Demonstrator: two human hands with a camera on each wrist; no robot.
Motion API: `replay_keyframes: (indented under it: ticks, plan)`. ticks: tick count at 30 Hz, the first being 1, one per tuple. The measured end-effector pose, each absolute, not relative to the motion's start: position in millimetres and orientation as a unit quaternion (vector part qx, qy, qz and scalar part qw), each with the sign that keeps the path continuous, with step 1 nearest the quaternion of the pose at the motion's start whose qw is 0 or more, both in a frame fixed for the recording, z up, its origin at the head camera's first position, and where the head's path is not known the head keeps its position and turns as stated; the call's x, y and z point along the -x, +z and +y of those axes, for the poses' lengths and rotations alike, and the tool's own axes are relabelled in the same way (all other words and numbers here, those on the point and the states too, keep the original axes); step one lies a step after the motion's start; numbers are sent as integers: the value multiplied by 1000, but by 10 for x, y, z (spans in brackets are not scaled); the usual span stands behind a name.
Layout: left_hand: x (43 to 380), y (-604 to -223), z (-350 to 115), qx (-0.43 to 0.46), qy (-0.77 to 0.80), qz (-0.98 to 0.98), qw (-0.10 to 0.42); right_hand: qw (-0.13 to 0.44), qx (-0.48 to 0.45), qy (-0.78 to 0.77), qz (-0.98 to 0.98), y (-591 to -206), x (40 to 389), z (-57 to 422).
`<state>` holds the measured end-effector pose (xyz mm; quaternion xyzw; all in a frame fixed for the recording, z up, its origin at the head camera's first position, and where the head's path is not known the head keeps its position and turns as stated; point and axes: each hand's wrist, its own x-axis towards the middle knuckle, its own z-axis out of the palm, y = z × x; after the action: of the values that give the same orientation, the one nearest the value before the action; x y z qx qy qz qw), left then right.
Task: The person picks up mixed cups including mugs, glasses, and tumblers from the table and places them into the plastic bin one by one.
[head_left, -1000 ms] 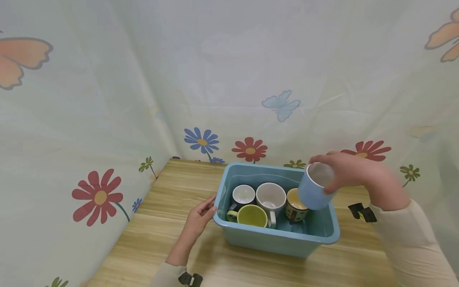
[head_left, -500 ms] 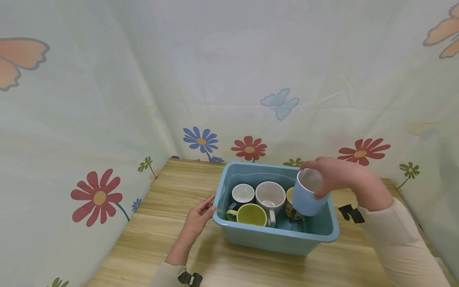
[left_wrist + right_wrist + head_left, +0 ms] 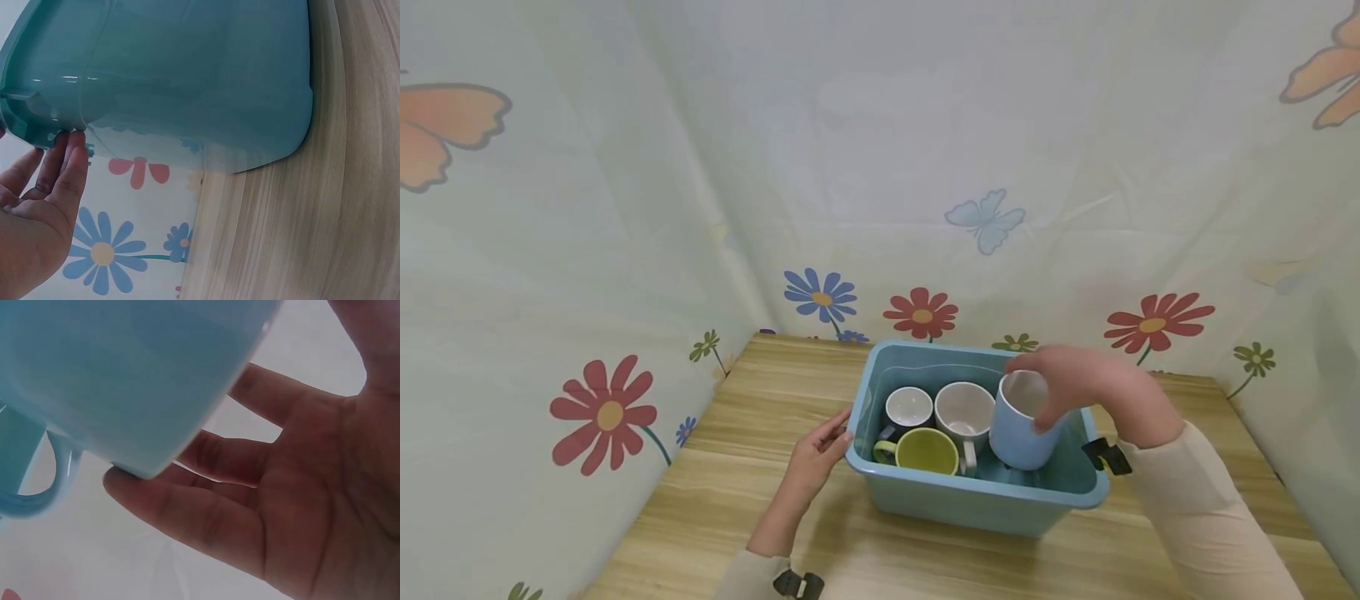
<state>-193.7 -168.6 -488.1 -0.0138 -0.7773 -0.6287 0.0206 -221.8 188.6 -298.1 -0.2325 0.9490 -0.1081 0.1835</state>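
Observation:
My right hand (image 3: 1067, 387) grips a light blue mug (image 3: 1021, 433) near its white rim, fingers on the far side and thumb on the near side. The mug is within the right half of a blue-green plastic bin (image 3: 955, 493), and its handle (image 3: 59, 469) shows in the right wrist view. At the bin's left rim, my left hand (image 3: 815, 454) holds on with its thumb at the edge and fingers (image 3: 72, 159) under the lip. Left of the blue mug stand a large white-lined mug (image 3: 966, 410), a dark mug with white inside (image 3: 910, 407) and a yellow-green mug (image 3: 927, 452).
The bin stands on a wood-grain table (image 3: 722, 467). Behind and beside the table hangs a pale curtain (image 3: 865, 167) printed with flowers and butterflies. The bin's right end wall (image 3: 1086, 429) lies close beneath my right wrist.
My right hand has brought the blue mug left and down into the bin, where it now hides the patterned mug with a yellow inside. My left hand stays at the rim.

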Motion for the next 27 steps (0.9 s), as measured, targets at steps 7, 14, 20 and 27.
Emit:
replay_keyframes:
  ticks: [7,14,20,27]
  plan:
    - [1943,-4882,-1682,17,-629,-777,21,199,233,-110,945,-3063,2245,1825]
    - [1933,-4881,-1693,15,-629,-777,20,211,227,-115,944,-3155,2254,1764]
    - [1924,-4876,-1696,18,-628,-778,18,224,220,-113,943,-3196,2240,1737]
    - [1938,-4883,-1699,18,-632,-775,18,231,220,-109,941,-3243,2237,1721]
